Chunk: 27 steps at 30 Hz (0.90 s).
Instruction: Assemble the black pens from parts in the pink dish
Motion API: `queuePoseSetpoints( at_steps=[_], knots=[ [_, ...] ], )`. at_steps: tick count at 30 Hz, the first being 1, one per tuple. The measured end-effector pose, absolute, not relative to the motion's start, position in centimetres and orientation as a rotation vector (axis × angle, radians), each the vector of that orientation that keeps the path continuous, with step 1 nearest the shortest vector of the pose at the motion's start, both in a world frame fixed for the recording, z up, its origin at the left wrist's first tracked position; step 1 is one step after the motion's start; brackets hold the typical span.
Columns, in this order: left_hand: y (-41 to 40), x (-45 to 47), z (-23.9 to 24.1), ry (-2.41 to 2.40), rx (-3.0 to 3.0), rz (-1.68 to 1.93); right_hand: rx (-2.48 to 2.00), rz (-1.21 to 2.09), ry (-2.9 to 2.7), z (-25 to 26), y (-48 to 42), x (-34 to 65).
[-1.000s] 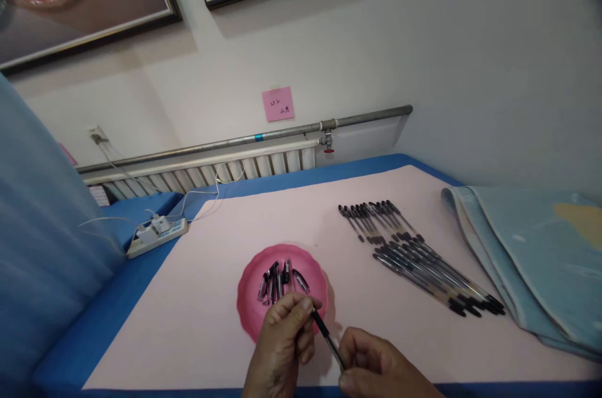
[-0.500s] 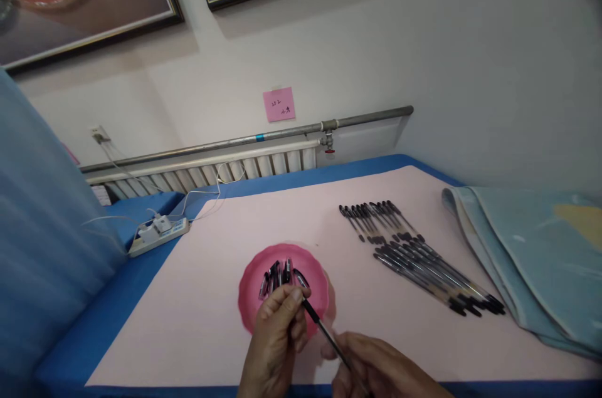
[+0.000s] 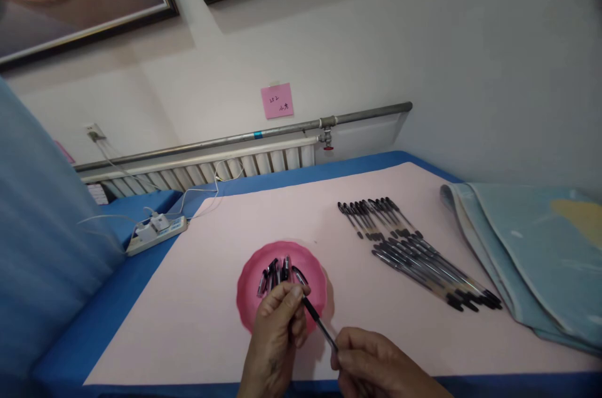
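Note:
A clear-barrelled pen [image 3: 324, 330] with a black grip slants between my two hands over the near rim of a pink scalloped dish [image 3: 244, 301]. My left hand [image 3: 278, 326] pinches its upper end between thumb and fingers, which hide the tip. Around the lower barrel, my right hand [image 3: 376, 360] is closed, covering the other end. Inside the dish lie several short black-and-clear pieces that look like pen caps [image 3: 277, 272], partly behind my left hand. To the right, several pens [image 3: 376, 219] lie in a slanting row, with a second bunch of pens [image 3: 433, 272] nearer to me.
Pink paper [image 3: 188, 323] covers much of the blue table [image 3: 79, 323]. A folded light-blue cloth [image 3: 527, 260] lies at the right edge. On the left are a power strip [image 3: 157, 235] with cables and a blue curtain [image 3: 42, 229]. A radiator [image 3: 254, 166] stands along the wall.
My right hand's fingers have closed in around the barrel, further up the pen. My left hand keeps its pinch almost in place. The whole view has shifted slightly.

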<state>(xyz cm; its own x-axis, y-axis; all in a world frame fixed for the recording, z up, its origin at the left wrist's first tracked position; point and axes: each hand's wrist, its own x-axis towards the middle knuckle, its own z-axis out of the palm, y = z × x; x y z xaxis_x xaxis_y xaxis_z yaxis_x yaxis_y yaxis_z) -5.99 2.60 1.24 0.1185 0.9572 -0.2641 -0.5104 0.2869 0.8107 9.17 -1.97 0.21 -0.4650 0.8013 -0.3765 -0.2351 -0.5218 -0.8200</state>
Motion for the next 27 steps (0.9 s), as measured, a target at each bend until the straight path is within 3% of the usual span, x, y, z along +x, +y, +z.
queuePoseSetpoints(
  at_steps=[10, 14, 20, 27],
  knots=[
    [3.0, -5.5, 1.4, 1.085, 0.665, 1.383, -1.497, 1.354, -1.478, -0.5, -2.0, 9.0],
    [4.2, -7.5, 1.7, 1.298, 0.847, 1.479, -1.506, 1.354, -1.44, -1.1, -2.1, 9.1],
    [5.8, -10.8, 2.8, 1.61, 1.124, 1.287, -1.458, 1.449, -1.364, -1.4, -2.0, 9.4],
    [4.9, -9.8, 2.5, 1.603, 1.252, 1.133, -1.356, 1.528, -1.332, -0.6, -1.7, 9.4]
  ],
)
